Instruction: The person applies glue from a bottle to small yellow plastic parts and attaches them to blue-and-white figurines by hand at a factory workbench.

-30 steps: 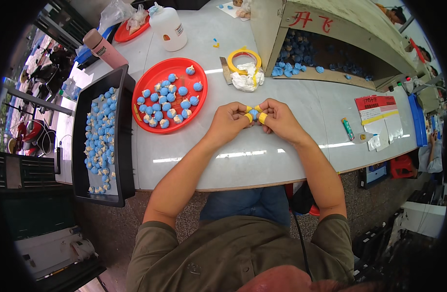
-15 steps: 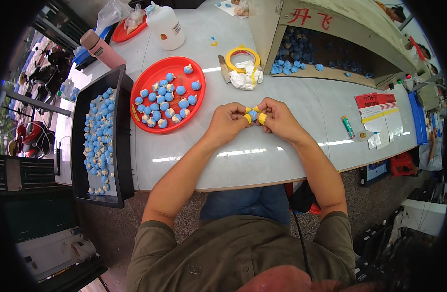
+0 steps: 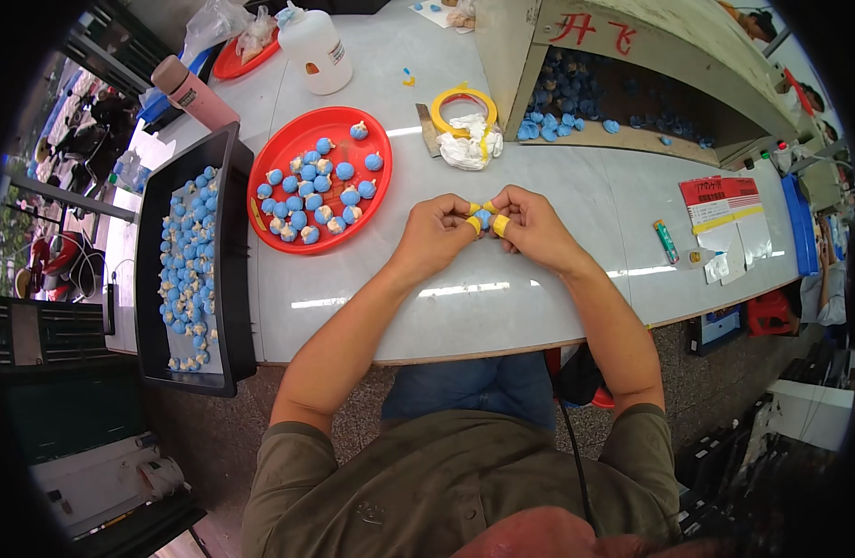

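Between both hands, over the middle of the grey table, is a small blue ball-shaped piece. My left hand pinches it from the left with thumb and forefinger. From the other side, my right hand pinches it the same way. Yellow tape wraps several of the fingertips, which hide much of the piece. Left of my hands, a round red tray carries several similar blue balls with cream-coloured tufts.
A deep black bin with many blue balls stands at the left. Behind my hands lie a yellow tape roll, crumpled white tissue and a flat blade. A shelf box holds blue pieces; a white jug stands behind the tray.
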